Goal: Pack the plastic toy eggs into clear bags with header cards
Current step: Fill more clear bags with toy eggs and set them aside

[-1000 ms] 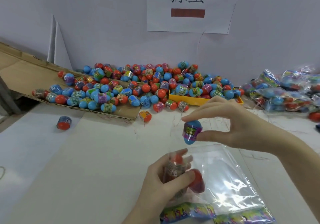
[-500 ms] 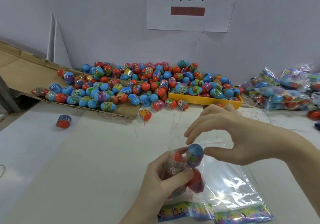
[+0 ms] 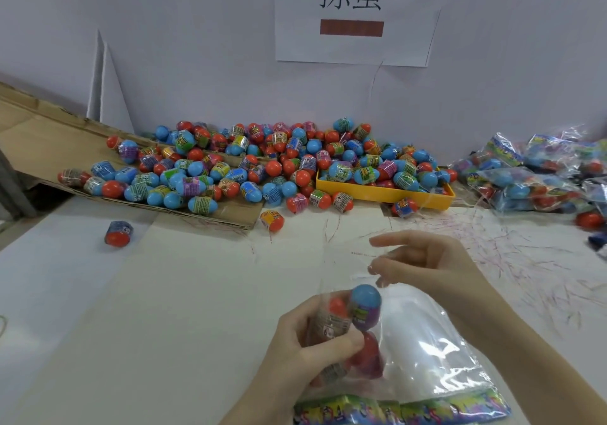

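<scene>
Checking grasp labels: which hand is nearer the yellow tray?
Right. The right hand hovers over the table just in front of the yellow tray, fingers relaxed. The left hand sits nearer the camera, gripping eggs through the clear bag.

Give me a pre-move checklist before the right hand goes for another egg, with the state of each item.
1. Blue egg sits inside the clear bag: ok, it lies behind the film beside the orange eggs.
2. Right hand is free of any egg: ok, fingers relaxed, nothing held.
3. Left hand grips the bag and the eggs inside it: ok.
4. Bag mouth is open enough for another egg: cannot tell, the film edge is hard to see.
5. Loose eggs are available: ok, the egg pile and yellow tray are full.
6. Header card is attached to the bag: cannot tell.
</scene>
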`<state>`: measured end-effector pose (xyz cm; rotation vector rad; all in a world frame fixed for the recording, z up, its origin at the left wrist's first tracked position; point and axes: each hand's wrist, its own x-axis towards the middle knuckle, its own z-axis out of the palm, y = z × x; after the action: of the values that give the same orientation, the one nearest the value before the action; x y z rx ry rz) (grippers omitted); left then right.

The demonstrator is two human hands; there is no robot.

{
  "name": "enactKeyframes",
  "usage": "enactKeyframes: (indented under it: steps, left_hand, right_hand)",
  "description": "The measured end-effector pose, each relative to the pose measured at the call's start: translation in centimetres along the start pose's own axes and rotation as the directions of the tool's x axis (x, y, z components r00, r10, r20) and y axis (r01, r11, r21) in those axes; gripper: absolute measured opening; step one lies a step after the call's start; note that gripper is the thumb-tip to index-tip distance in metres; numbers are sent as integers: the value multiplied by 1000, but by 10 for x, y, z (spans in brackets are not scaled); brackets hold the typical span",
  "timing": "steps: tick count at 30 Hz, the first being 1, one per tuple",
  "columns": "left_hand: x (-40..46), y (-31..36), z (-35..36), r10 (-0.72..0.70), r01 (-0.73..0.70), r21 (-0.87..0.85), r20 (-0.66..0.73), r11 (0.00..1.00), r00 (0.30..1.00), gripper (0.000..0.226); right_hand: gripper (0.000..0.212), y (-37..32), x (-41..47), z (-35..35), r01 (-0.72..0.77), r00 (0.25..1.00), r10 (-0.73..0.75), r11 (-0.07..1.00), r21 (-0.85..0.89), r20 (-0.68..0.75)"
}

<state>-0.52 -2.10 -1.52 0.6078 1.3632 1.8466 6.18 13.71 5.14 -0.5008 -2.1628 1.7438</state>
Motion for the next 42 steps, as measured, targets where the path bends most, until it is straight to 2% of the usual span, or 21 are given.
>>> enactKeyframes:
  steps: [1,4,6,9,12,15,18,21,24,27,29,31,33,38,40,42]
  left_hand:
    - [-1,0,0,-3,3,16,-4,1000,1000,51]
    - [0,4,1,-16,20,44,-88,999,996,66]
    - [1,11,3,18,-2,84,-193,996,981,60]
    - [5,22,4,149,-88,194,-327,977,933,46]
    - [10,32,3,271,-152,308,-394,939,878,8]
    - [11,35,3,333,-175,397,-372,901,866,17]
    - [10,36,4,319,-179,369,-366,912,874,21]
    - [9,37,5,265,-165,284,-365,945,893,20]
    - [6,38,9,225,-160,202,-357,966,906,12]
    - [2,38,11,221,-184,147,-297,972,929,33]
    - [0,39,11,230,-193,155,-284,969,931,31]
    - [0,39,10,251,-208,170,-293,963,923,15]
    - [1,39,8,265,-221,171,-310,960,913,9]
    - [2,40,5,289,-230,213,-310,950,906,17]
    - [2,40,6,304,-238,237,-297,942,905,19]
    - [2,39,6,319,-244,270,-283,932,905,20]
  right_hand:
    - [23,0,0,0,21,1000,-21,1000,3,-1]
    - [26,-2,-3,0,82,997,-82,997,-13,8]
    - [29,-3,-5,1,124,992,-123,990,-67,21]
    - [32,-3,-8,2,203,979,-198,965,-163,44]
    - [32,-8,-11,2,267,964,-260,939,-217,60]
    - [33,-10,-12,4,318,946,-321,901,-296,39]
    - [39,-9,-15,7,351,920,-391,844,-405,-18]
    - [46,-10,-16,13,437,839,-544,673,-597,1]
    - [40,-9,-12,25,456,813,-582,600,-657,33]
    - [27,-8,-4,35,456,781,-623,522,-720,43]
    - [22,-7,0,38,457,734,-677,430,-778,57]
    - [20,-5,2,39,471,680,-730,362,-805,70]
    - [23,-5,3,38,482,634,-770,323,-814,70]
    - [16,-6,4,37,545,507,-855,224,-808,106]
    - [18,-8,3,37,559,496,-857,193,-806,139]
    - [10,-9,4,36,553,494,-847,132,-822,196]
